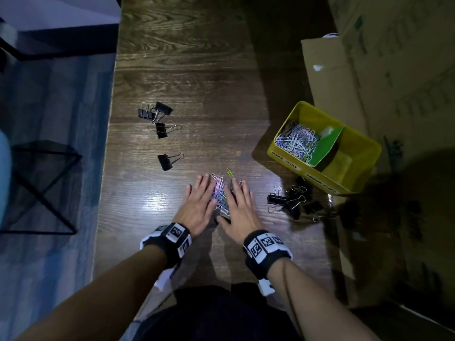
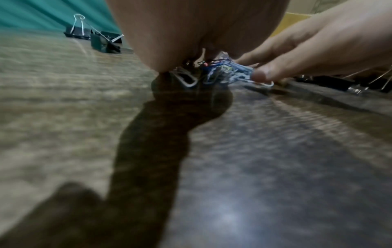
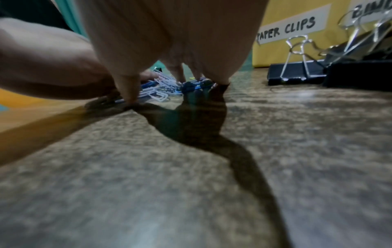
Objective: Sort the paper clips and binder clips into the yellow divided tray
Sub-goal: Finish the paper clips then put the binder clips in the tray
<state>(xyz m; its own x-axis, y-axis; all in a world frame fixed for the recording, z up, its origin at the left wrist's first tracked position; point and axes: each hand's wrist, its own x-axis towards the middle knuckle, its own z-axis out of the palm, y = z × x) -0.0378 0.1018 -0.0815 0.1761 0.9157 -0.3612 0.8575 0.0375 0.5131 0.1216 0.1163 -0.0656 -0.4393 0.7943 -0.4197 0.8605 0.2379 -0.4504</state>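
A small heap of coloured paper clips [image 1: 219,193] lies on the dark wooden table [image 1: 187,70] between my two hands. My left hand [image 1: 199,203] lies flat on its left side and my right hand [image 1: 240,205] flat on its right, fingers straight, pressing the heap [image 2: 220,73] together. The right thumb [image 3: 128,90] touches the clips [image 3: 157,90]. A yellow divided tray [image 1: 364,143] stands at the right, its left part holding several paper clips [image 1: 296,141]. Black binder clips lie in a group at the left [image 1: 157,114], one alone [image 1: 166,161], and a pile [image 1: 290,200] by the tray.
A green divider [image 1: 327,146] splits the tray; labels on its front [image 3: 295,28] read PAPER CLIPS and a second word cut off. Cardboard boxes [image 1: 330,77] stand at the right behind the tray. The table's left edge drops to a blue floor with a black frame [image 1: 44,188].
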